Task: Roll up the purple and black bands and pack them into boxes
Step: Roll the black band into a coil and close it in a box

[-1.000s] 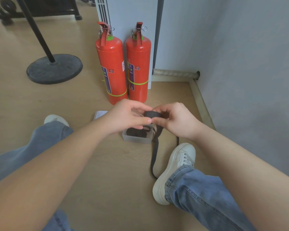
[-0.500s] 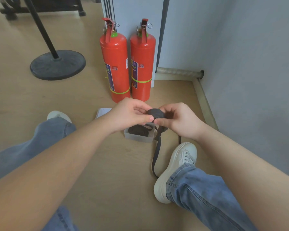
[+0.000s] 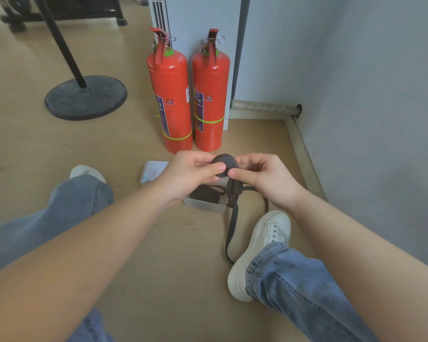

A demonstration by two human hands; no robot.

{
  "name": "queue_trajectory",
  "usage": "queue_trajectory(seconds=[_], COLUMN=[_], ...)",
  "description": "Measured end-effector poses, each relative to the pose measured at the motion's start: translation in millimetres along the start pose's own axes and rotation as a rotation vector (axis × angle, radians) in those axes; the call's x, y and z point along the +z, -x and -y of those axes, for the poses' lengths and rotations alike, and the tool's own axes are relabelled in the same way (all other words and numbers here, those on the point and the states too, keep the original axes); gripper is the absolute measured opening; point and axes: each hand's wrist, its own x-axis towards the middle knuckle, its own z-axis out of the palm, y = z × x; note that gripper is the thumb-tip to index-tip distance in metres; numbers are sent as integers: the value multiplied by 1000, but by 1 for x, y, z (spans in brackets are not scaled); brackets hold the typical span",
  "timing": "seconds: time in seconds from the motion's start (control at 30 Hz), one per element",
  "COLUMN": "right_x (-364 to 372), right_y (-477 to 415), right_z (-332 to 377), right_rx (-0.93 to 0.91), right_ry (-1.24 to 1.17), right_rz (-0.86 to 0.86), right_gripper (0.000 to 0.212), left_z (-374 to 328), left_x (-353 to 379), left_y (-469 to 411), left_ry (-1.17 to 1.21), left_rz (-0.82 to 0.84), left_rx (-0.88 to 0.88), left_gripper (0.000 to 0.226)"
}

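Note:
A black band roll is held in the air between both hands. My left hand pinches its left side with thumb and fingers. My right hand pinches its right side. The unrolled tail of the band hangs down and loops on the floor beside my right shoe. Under the hands a small clear box sits on the floor with a dark coiled band inside. A box lid lies just left of it, partly hidden by my left hand.
Two red fire extinguishers stand close behind the hands against a white unit. A black round stand base is at the back left. A grey wall runs along the right. My legs and white shoes flank the box.
The roll has turned in my fingers and grown slightly, taking up some of the tail. The view shifted a little; hands stay above the box.

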Motion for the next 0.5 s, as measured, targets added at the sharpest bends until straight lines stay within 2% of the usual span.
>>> queue_trajectory(seconds=[0.17, 0.33, 0.5], right_x=[1, -3, -3], right_y=[0, 0, -1], right_z=[4, 8, 6], right_rx=[-44, -43, -11], right_ry=[110, 232, 229], right_rz=[-34, 27, 52], right_gripper=[9, 12, 13], left_z=[4, 5, 5], left_x=[9, 5, 7], left_y=[1, 4, 6], left_ry=[118, 3, -13], left_rz=[20, 112, 83], left_rx=[-61, -33, -20], left_gripper=[27, 25, 17])
